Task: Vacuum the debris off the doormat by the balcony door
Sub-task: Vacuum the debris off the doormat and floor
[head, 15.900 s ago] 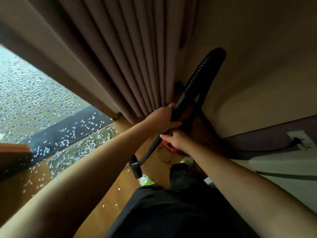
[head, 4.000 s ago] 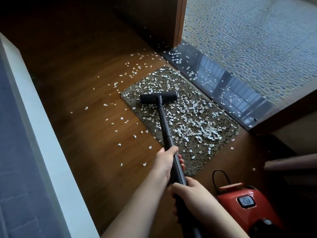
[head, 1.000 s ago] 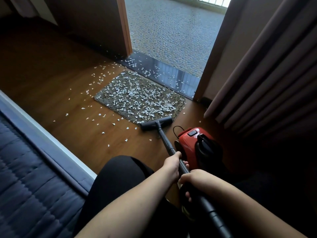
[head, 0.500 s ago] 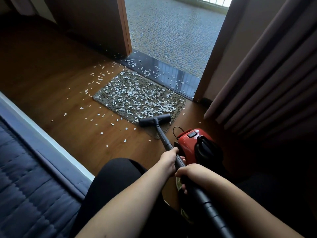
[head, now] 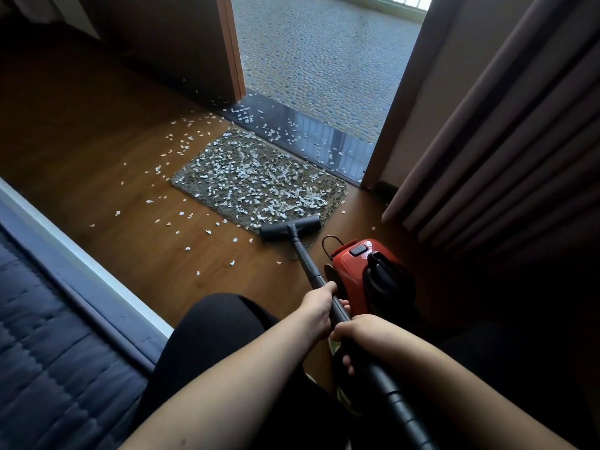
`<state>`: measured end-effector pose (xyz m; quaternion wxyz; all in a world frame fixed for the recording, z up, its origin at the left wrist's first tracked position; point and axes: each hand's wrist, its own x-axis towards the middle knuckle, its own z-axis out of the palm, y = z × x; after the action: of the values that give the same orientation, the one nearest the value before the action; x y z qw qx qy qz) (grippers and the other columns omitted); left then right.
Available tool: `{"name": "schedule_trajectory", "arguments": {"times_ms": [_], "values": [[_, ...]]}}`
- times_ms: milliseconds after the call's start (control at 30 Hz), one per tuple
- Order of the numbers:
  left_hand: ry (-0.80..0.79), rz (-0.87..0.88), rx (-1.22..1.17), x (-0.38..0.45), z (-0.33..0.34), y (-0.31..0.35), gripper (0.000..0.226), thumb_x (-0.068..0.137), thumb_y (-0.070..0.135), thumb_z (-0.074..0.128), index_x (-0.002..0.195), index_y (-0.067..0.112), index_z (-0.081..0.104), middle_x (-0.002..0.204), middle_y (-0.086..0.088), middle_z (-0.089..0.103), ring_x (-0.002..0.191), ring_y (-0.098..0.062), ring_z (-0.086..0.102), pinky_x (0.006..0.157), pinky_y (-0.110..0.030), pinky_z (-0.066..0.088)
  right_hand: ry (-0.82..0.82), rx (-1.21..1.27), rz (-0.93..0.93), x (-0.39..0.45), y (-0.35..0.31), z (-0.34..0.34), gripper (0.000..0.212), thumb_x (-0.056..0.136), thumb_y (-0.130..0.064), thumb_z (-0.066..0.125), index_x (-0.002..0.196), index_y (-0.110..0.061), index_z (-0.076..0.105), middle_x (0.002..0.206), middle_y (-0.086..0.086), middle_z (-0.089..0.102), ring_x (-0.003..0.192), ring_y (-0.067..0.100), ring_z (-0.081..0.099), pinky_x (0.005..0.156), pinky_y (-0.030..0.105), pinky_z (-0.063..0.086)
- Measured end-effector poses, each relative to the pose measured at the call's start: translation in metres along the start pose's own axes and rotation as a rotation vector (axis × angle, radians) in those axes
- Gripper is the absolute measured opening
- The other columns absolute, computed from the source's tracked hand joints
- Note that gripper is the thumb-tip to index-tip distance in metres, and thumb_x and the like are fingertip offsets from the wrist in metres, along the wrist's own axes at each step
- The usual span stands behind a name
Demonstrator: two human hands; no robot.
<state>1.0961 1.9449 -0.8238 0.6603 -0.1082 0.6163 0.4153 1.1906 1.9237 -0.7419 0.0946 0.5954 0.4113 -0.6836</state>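
Note:
A grey-brown doormat (head: 207,172) lies before the open balcony door, strewn with white debris (head: 256,180). The black vacuum head (head: 290,228) sits on the mat's near right corner. Its black wand (head: 306,261) runs back to me. My left hand (head: 316,311) grips the wand, and my right hand (head: 363,329) grips it just behind, where the hose begins. The red vacuum body (head: 355,267) stands on the floor right of the wand.
White bits also lie on the wooden floor (head: 97,151) left of the mat and on the dark threshold (head: 311,138). A bed edge (head: 65,254) runs along the left. Curtains (head: 506,151) hang at the right. My dark-clothed knee (head: 217,332) is below.
The vacuum head has slid forward from the bare floor onto the mat's near corner, with both hands pushing the wand a little farther out.

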Motion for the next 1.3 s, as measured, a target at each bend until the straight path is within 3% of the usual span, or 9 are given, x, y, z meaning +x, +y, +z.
{"name": "schedule_trajectory", "arguments": {"times_ms": [233, 433, 567, 700, 833, 1133, 1300], "values": [[-0.010, -0.027, 0.032, -0.016, 0.002, -0.016, 0.024, 0.097, 0.017, 0.055, 0.082, -0.001, 0.048, 0.068, -0.014, 0.053, 0.053, -0.022, 0.052, 0.049, -0.030, 0.048, 0.020, 0.021, -0.015, -0.011, 0.017, 0.000, 0.011, 0.090, -0.004, 0.051, 0.097, -0.007, 0.043, 0.041, 0.008, 0.050, 0.033, 0.020, 0.048, 0.037, 0.022, 0.043], [-0.011, -0.015, 0.032, -0.016, 0.000, -0.014, 0.025, 0.098, 0.017, 0.054, 0.081, 0.000, 0.047, 0.067, -0.013, 0.052, 0.052, -0.022, 0.051, 0.043, -0.025, 0.046, 0.033, 0.009, -0.013, -0.004, 0.017, 0.003, 0.007, 0.088, -0.005, 0.051, 0.087, -0.007, 0.045, 0.040, 0.005, 0.051, 0.039, 0.021, 0.050, 0.043, 0.026, 0.046], [-0.004, 0.017, 0.035, -0.013, 0.000, -0.006, 0.024, 0.098, 0.015, 0.052, 0.080, 0.001, 0.046, 0.067, -0.014, 0.052, 0.050, -0.021, 0.052, 0.039, -0.023, 0.045, 0.022, -0.001, -0.014, -0.001, 0.008, 0.003, 0.008, 0.090, -0.005, 0.050, 0.083, -0.003, 0.045, 0.038, 0.007, 0.050, 0.030, 0.019, 0.048, 0.037, 0.020, 0.042], [0.020, 0.041, 0.022, -0.004, 0.001, 0.007, 0.019, 0.096, 0.011, 0.053, 0.082, -0.002, 0.048, 0.064, -0.015, 0.052, 0.031, -0.020, 0.053, 0.032, -0.019, 0.043, 0.047, 0.009, -0.040, 0.013, 0.000, 0.004, 0.006, 0.087, -0.004, 0.053, 0.084, -0.002, 0.048, 0.040, 0.006, 0.051, 0.042, 0.023, 0.050, 0.041, 0.025, 0.045], [0.030, 0.044, 0.019, 0.005, 0.001, 0.015, 0.018, 0.095, 0.010, 0.054, 0.081, 0.001, 0.047, 0.062, -0.013, 0.050, 0.046, -0.021, 0.050, 0.035, -0.019, 0.044, 0.051, 0.021, -0.058, 0.024, -0.006, 0.003, 0.007, 0.087, -0.002, 0.053, 0.083, -0.002, 0.047, 0.048, 0.009, 0.049, 0.040, 0.023, 0.050, 0.040, 0.025, 0.046], [0.020, 0.035, 0.019, 0.012, 0.003, 0.020, 0.018, 0.096, 0.010, 0.053, 0.083, 0.000, 0.046, 0.063, -0.012, 0.048, 0.049, -0.020, 0.048, 0.037, -0.019, 0.044, 0.055, 0.030, -0.057, 0.029, -0.010, 0.003, 0.008, 0.087, 0.000, 0.052, 0.086, -0.003, 0.044, 0.061, 0.012, 0.045, 0.036, 0.018, 0.052, 0.036, 0.023, 0.044], [0.006, 0.033, 0.022, 0.000, 0.005, 0.009, 0.017, 0.097, 0.010, 0.053, 0.086, 0.000, 0.045, 0.066, -0.013, 0.049, 0.052, -0.020, 0.050, 0.038, -0.021, 0.046, 0.037, -0.010, -0.027, 0.014, -0.004, -0.001, 0.006, 0.088, -0.002, 0.051, 0.084, -0.004, 0.046, 0.049, 0.011, 0.050, 0.035, 0.021, 0.050, 0.038, 0.023, 0.044]]}}
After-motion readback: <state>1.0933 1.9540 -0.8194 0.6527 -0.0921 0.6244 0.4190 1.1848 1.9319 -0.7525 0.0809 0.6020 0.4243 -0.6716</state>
